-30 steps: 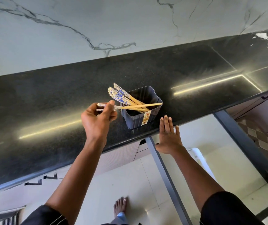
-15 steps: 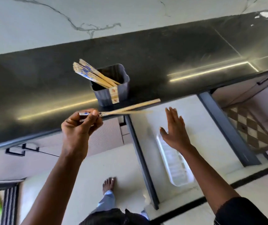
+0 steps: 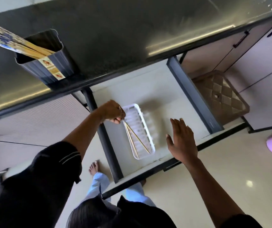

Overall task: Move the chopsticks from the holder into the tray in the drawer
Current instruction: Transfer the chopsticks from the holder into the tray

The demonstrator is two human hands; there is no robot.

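Note:
My left hand point(image 3: 113, 111) pinches the patterned ends of two wooden chopsticks point(image 3: 136, 140) over the far end of a white slotted tray point(image 3: 142, 118). Their tips spread apart and reach down into the tray near its front end. The tray lies inside the open drawer point(image 3: 161, 89) below the counter. A dark ribbed holder point(image 3: 49, 63) stands on the black countertop point(image 3: 123, 37) near its edge, with several blue-patterned chopsticks point(image 3: 15, 41) leaning out to the left. My right hand point(image 3: 182, 139) hovers open to the right of the tray, holding nothing.
Dark drawer side rails point(image 3: 192, 94) frame the drawer. A brown quilted-pattern bin point(image 3: 220, 96) sits to the right under the counter. Closed cabinet fronts with dark handles point(image 3: 240, 39) lie at the upper right. My bare foot point(image 3: 95, 167) stands on the tiled floor.
My left hand has carried the two chopsticks from counter height down into the drawer, over the tray. The view has tilted down, and my right hand stays open beside the tray.

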